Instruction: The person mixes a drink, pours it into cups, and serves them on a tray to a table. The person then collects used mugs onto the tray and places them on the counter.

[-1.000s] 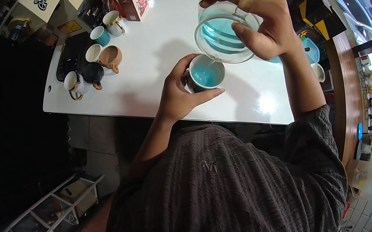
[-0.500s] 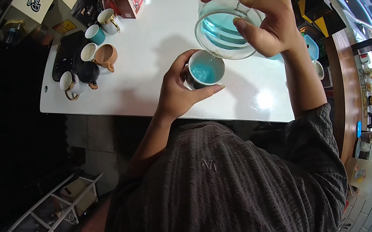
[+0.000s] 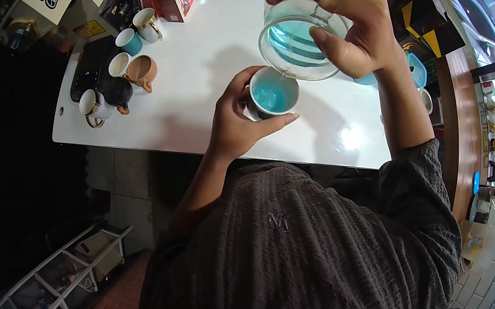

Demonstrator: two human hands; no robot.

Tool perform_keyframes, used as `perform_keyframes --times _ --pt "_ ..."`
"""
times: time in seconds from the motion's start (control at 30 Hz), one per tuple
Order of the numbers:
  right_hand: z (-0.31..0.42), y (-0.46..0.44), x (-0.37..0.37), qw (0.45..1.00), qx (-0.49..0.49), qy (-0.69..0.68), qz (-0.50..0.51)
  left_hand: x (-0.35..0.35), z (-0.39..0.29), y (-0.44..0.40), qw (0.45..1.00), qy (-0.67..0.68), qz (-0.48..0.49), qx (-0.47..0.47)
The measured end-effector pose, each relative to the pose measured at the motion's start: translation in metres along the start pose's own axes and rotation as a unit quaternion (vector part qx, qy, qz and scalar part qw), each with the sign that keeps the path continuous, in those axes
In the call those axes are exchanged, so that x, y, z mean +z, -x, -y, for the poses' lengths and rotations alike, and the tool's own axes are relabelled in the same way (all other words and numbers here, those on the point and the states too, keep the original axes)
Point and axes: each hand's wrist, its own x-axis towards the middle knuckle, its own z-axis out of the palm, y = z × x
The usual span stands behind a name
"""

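Note:
My left hand point(image 3: 240, 115) is wrapped round a cup point(image 3: 256, 108) with a white inside, its mouth facing me. Blue liquid point(image 3: 270, 96) with bubbles lies in the cup. My right hand point(image 3: 350, 22) grips a clear glass pitcher point(image 3: 302, 72) by its handle. The pitcher is tilted, its lip just above the cup's rim, and a thin stream runs from it into the cup. More blue liquid shows inside the pitcher.
Several mugs stand at the table's left, among them a teal cup point(image 3: 129, 42), a brown mug point(image 3: 142, 72) and a black mug point(image 3: 119, 93). A red and white box point(image 3: 176, 0) sits at the back of the white table point(image 3: 195, 42). A wooden counter point(image 3: 463, 120) runs along the right.
My hands, the cup and the pitcher hold nearly the same pose, with liquid still pouring. The head view has shifted slightly.

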Motion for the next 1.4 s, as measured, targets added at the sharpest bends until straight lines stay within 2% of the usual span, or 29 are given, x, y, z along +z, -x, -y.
perform_keyframes --times 0.03,0.13,0.23,0.33,0.4,1.4 --pt "0.003 -0.002 -0.001 1.0 0.0 0.001 -0.005 0.0 0.0 0.0 1.0 -0.005 -0.002 -0.004" --pt "0.006 -0.005 -0.006 0.996 0.048 0.032 0.067 -0.001 -0.002 0.0 0.999 -0.003 0.014 -0.034" --pt "-0.007 0.001 0.002 1.0 -0.02 -0.011 -0.003 0.002 0.001 0.0 1.0 0.0 -0.014 -0.005" --pt "-0.002 -0.003 -0.004 1.0 -0.012 -0.003 0.022 0.001 -0.001 0.0 1.0 0.002 -0.014 -0.016" --pt "0.006 -0.009 -0.008 0.992 0.008 0.054 0.113 0.002 -0.001 0.0 1.0 -0.007 -0.019 -0.011" --pt "0.01 -0.009 -0.005 0.993 0.009 0.06 0.104 -0.001 -0.001 0.003 1.0 0.007 -0.009 -0.005"
